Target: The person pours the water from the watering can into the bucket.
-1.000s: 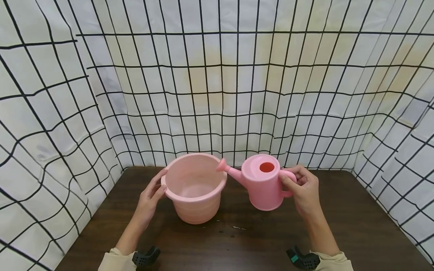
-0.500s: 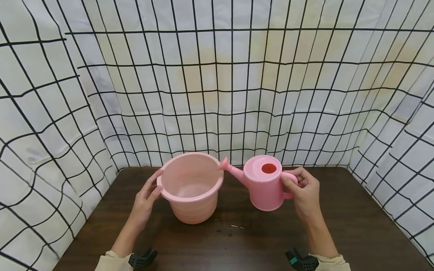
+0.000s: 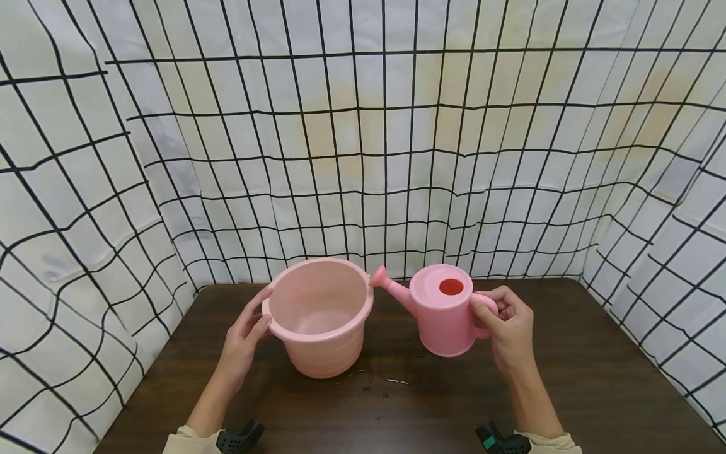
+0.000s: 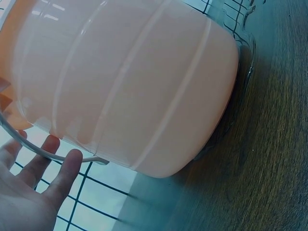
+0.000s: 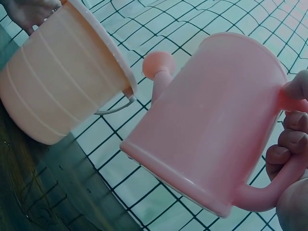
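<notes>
A pale pink bucket stands on the table, its wide mouth facing up toward the head camera. My left hand touches the bucket's left rim with spread, fairly straight fingers; in the left wrist view they lie by its thin grey handle. My right hand grips the handle of a pink watering can, holding it off the table to the right of the bucket. The can's spout head points left, at the bucket's right rim. Its round filling hole shows reddish inside; whether it holds water cannot be told.
Small wet spots lie on the dark wooden table in front of the bucket and can. White sheets with a black grid enclose the table at the back and both sides.
The bucket, watering can and both hands keep nearly the same poses. The whole head view has shifted slightly; the spout head sits a little nearer the bucket's rim edge, barely moved.
</notes>
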